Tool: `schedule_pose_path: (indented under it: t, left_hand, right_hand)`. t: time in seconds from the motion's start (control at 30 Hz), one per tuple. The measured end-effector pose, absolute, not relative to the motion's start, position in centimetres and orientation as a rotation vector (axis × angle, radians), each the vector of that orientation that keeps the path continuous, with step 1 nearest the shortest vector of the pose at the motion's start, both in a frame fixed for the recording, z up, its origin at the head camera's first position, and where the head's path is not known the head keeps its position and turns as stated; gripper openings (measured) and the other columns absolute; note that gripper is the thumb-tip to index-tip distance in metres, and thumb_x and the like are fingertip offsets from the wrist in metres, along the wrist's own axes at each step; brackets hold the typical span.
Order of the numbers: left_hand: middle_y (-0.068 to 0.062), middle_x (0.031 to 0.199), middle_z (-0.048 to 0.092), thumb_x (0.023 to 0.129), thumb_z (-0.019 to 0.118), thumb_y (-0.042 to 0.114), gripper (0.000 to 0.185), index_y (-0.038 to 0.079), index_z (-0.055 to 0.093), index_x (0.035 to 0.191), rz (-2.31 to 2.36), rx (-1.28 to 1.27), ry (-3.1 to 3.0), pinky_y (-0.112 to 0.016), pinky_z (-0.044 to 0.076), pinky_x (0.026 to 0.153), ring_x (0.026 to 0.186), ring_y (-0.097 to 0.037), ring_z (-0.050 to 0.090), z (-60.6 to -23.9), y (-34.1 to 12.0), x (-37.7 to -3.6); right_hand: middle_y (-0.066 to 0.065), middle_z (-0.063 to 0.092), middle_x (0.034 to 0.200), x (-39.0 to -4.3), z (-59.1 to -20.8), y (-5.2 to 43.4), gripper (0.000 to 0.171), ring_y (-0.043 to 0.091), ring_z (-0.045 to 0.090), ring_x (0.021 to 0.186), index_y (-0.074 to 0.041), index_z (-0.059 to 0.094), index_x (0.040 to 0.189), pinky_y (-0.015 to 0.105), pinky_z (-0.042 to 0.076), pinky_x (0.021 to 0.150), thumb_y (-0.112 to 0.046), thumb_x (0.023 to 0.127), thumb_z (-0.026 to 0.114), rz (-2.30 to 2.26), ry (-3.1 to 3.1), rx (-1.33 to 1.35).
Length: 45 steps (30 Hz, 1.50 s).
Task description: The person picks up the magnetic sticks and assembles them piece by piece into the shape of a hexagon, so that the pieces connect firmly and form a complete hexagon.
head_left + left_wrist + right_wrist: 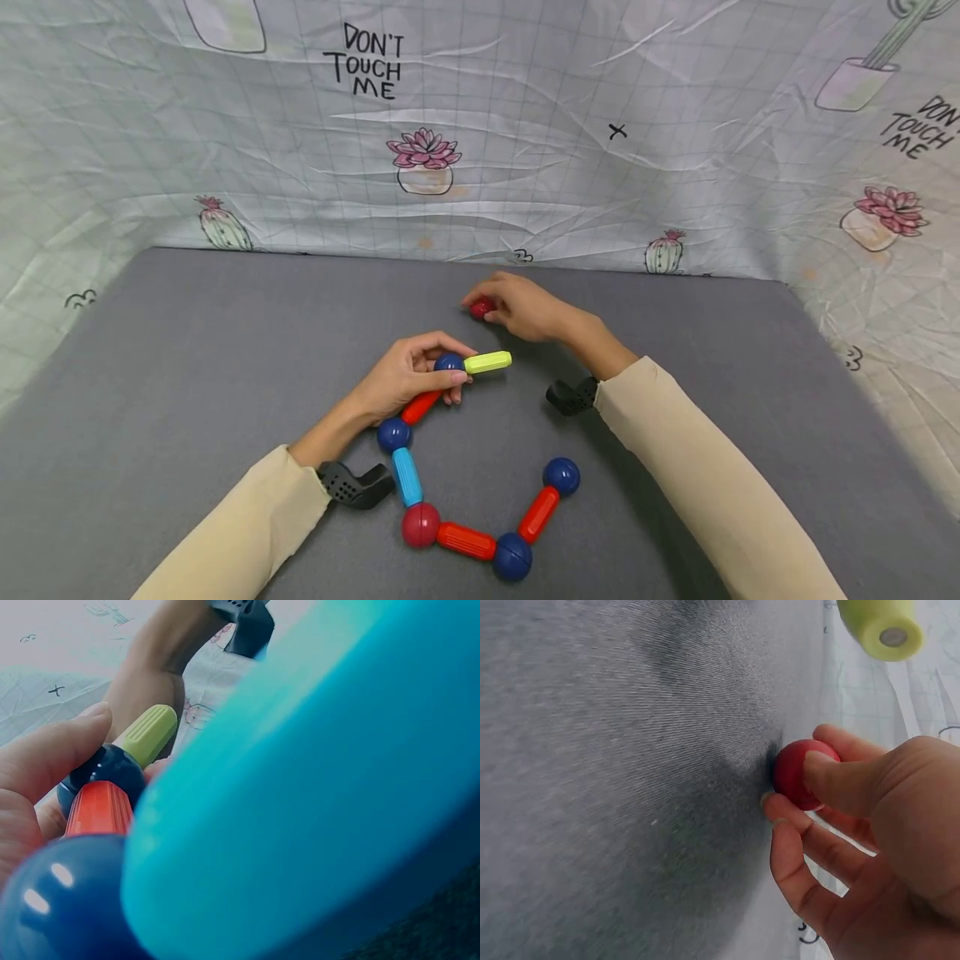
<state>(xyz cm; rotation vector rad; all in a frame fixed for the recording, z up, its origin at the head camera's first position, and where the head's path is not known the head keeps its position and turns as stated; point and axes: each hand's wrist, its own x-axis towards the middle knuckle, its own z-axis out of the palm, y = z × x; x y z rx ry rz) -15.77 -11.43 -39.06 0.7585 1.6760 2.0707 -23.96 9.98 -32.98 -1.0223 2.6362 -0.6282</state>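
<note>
Underneath, a grey counter (pixel 187 350) meets a cactus-print sheet (pixel 525 125). My left grip (pixel 405 379) pinches the blue ball (pixel 448 362); my right grip (pixel 525 307) pinches the red ball (pixel 799 774), whose yellow rod (pixel 877 626) end-magnet only the right wrist shows.

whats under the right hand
A red ball sits under the right hand on the grey mat, pinched between thumb and fingers. The fingers cover much of the ball, so whether anything else lies beneath the palm cannot be seen.

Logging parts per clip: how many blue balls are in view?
4. One blue ball under the left hand, one between red and cyan sticks, one nearest the camera, one ending the chain. Hands may hide others.
</note>
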Motion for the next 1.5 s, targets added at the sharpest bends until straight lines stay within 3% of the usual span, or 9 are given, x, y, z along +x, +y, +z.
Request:
schedule_pose_path:
  t: [0.17,0.37,0.7,1.13,1.5]
  left_hand:
    - [-0.035,0.087,0.061,0.091,0.065,0.005,0.032,-0.008,0.057,0.119,2.07,0.751,1.677,-0.037,0.055,0.066,0.068,-0.023,0.064,-39.0,-11.5,-15.7]
    - [-0.035,0.086,0.062,0.09,0.065,0.004,0.032,-0.009,0.057,0.118,2.071,0.763,1.68,-0.035,0.055,0.065,0.068,-0.023,0.064,-39.1,-11.6,-15.8]
    - [-0.038,0.093,0.06,0.093,0.061,0.002,0.03,-0.01,0.055,0.119,2.078,0.796,1.664,-0.034,0.055,0.066,0.07,-0.022,0.064,-39.2,-11.5,-15.9]
    - [-0.037,0.094,0.06,0.093,0.061,0.003,0.031,-0.009,0.055,0.121,2.068,0.822,1.677,-0.033,0.054,0.065,0.07,-0.022,0.064,-39.0,-11.3,-15.8]
    - [-0.037,0.095,0.06,0.093,0.061,0.005,0.031,-0.007,0.056,0.12,2.059,0.822,1.695,-0.034,0.055,0.066,0.07,-0.024,0.064,-39.0,-11.4,-15.7]
  right_hand:
    - [0.006,0.057,0.111,-22.9,-32.9,11.0,0.024,0.02,0.052,0.09,-0.012,0.066,0.118,0.035,0.044,0.078,-0.01,0.094,0.061,-0.648,2.649,-0.991]
    - [0.002,0.06,0.108,-21.9,-33.2,12.3,0.024,0.017,0.051,0.078,-0.013,0.065,0.117,0.033,0.043,0.071,-0.012,0.093,0.064,-0.68,2.651,-0.985]
    - [0.0,0.059,0.121,-19.5,-32.1,15.3,0.032,0.019,0.059,0.099,-0.014,0.06,0.126,0.038,0.047,0.078,-0.013,0.094,0.063,-0.919,2.619,-0.917]
    - [-0.005,0.058,0.123,-16.2,-32.3,18.2,0.038,0.015,0.058,0.101,-0.023,0.057,0.128,0.039,0.049,0.079,-0.013,0.092,0.065,-1.134,2.478,-0.928]
    - [-0.001,0.059,0.122,-16.1,-32.8,18.2,0.036,0.018,0.057,0.098,-0.017,0.058,0.129,0.034,0.05,0.078,-0.013,0.094,0.062,-1.237,2.443,-0.942]
